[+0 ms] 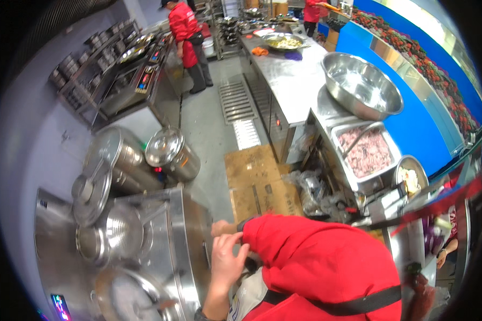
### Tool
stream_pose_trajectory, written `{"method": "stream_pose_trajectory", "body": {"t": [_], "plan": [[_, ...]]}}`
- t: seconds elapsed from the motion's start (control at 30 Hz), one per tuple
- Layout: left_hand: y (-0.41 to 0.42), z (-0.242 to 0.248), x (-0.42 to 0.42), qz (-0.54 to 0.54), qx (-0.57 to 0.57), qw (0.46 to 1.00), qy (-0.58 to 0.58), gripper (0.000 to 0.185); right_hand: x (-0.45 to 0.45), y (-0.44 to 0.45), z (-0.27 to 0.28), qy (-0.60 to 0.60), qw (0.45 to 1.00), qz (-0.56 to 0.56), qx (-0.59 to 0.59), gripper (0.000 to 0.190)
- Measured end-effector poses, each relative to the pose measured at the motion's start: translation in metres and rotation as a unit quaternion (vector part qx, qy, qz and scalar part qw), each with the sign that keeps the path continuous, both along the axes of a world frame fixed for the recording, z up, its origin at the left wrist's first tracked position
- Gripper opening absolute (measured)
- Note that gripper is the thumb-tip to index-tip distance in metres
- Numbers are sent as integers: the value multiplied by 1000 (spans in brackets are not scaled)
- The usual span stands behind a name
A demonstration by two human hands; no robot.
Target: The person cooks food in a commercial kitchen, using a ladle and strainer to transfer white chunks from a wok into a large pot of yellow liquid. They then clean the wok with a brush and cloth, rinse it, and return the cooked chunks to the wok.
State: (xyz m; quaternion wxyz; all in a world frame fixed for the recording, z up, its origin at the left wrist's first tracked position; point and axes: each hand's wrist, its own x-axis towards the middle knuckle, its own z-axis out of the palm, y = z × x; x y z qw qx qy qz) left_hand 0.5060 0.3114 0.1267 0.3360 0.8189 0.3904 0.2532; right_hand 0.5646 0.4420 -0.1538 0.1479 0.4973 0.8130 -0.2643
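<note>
My left hand point(228, 257) is raised over the lower middle, its thumb and fingers bent and apart, nothing seen between them. Its fingertips are close to the cuff of my right red sleeve point(305, 248); I cannot tell if they touch. Just beyond, my right hand point(221, 228) shows in part near the side of a steel cabinet point(199, 236); its fingertips are hidden. Left of my hands, a large steel pot point(104, 289) holds pale contents and a ladle. Behind it stands an empty-looking round steel vessel point(90, 244).
Flattened cardboard point(251, 166) lies on the floor by a metal drain grate point(237, 98). Tall lidded pots point(176, 160) stand left. At right, a white basket point(393, 150) holds pink raw meat beneath a big steel basin point(361, 86). A co-worker in red point(184, 28) stands by the cooking counter.
</note>
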Motion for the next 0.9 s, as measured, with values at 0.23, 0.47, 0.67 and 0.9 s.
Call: {"method": "stream_pose_trajectory", "body": {"t": [0.23,0.47,0.67,0.9], "plan": [[120,12,179,-125,28,990,-63,15,179,128,-11,41,985,-165,19,22],[228,-2,290,-130,-114,980,-101,19,398,322,0,375,758,-533,-26,33],[351,-22,368,-289,-229,926,-87,12,575,395,100,650,296,-699,23,18],[451,52,457,-523,-263,807,-79,12,694,343,151,44,627,-710,317,40]]}}
